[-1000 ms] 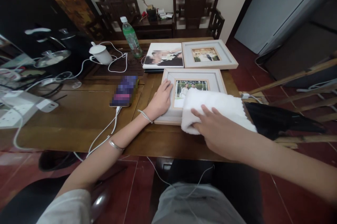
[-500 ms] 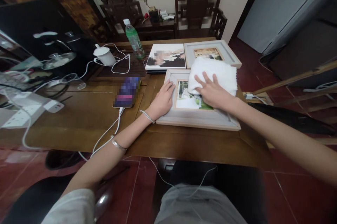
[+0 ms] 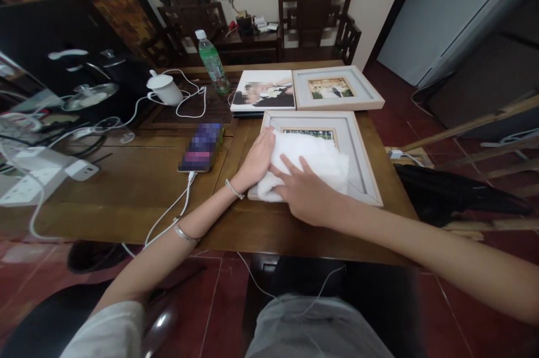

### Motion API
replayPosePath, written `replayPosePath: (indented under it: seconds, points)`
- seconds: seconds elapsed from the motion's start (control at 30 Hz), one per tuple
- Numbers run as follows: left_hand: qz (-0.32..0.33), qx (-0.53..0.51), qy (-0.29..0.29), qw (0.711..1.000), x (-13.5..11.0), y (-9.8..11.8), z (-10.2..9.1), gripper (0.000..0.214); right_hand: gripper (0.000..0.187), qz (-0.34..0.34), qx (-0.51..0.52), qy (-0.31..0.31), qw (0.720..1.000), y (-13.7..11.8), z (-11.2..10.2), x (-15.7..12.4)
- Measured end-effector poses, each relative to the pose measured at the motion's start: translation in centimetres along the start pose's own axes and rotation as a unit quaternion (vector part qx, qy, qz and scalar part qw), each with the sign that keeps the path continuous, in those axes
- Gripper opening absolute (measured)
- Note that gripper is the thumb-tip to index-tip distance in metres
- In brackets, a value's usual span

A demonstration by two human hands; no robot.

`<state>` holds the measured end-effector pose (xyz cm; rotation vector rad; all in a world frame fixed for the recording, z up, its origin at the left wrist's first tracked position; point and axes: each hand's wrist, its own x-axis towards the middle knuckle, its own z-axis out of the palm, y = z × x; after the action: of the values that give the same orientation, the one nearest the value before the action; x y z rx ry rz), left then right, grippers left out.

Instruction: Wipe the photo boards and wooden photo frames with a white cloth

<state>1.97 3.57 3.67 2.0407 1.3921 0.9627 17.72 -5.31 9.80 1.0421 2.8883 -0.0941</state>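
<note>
Left hand: flat on frame's left edge.
Right hand: fingers spread, pressing cloth mid-picture.
Frame: right side uncovered.

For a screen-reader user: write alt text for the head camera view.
A person's right hand presses a fluffy white cloth onto a pale wooden picture frame lying flat on a brown wooden table, while the left hand rests on the frame's left edge.

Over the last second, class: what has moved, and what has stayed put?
The right hand swept the white cloth across the near picture frame: from its near right corner, to its far right side, now to its near left part beside the left hand. The left hand, frame and phone stayed put.
</note>
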Motion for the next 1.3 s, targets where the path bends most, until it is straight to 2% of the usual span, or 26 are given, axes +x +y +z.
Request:
replayPosePath:
  seconds: [0.13,0.23,0.33,0.43,0.53,0.67,0.77,0.93,1.03,1.17,1.3]
  points:
    - [0.028,-0.009,0.004,1.000,-0.2,-0.3,0.3,0.054,0.038,0.043,-0.030,0.024,0.998,2.4,0.6,2.9]
    - [0.042,0.003,-0.012,0.999,-0.4,-0.1,0.2,0.056,0.048,0.073,-0.036,0.007,0.997,4.5,0.2,4.5]
    - [0.051,0.025,-0.031,0.998,-0.6,0.1,0.0,0.062,0.054,0.075,-0.048,0.013,0.996,5.3,-0.5,4.9]
    - [0.053,0.034,-0.041,0.997,-0.7,0.3,-0.2,0.065,0.049,0.055,-0.048,-0.019,0.997,4.3,-0.9,3.7]
    - [0.021,0.021,-0.039,0.999,-0.6,0.5,-0.2,0.064,0.041,0.015,-0.022,-0.040,0.999,2.0,-1.1,1.2]
    - [-0.047,-0.023,-0.043,0.998,-0.1,0.7,-0.3,0.065,0.041,-0.025,0.038,-0.025,0.999,-0.7,-1.0,-1.8]
    - [-0.075,-0.046,-0.050,0.995,0.1,0.6,-0.4,0.065,0.041,-0.037,0.052,-0.002,0.998,-1.4,-0.6,-2.2]
    - [-0.053,-0.032,-0.022,0.998,0.0,0.5,-0.3,0.057,0.039,-0.017,0.014,0.033,0.999,-0.8,0.3,0.0]
    - [-0.048,-0.059,-0.011,0.997,-0.1,0.4,-0.3,0.057,0.036,0.005,-0.017,0.056,0.998,0.3,0.6,1.6]
    - [-0.041,-0.066,0.017,0.997,-0.4,0.5,0.0,0.054,0.035,0.040,-0.033,0.047,0.998,2.6,0.6,3.8]
    - [0.007,-0.035,0.045,0.998,-0.9,0.8,0.3,0.060,0.042,0.094,-0.046,0.062,0.993,5.7,0.4,6.7]
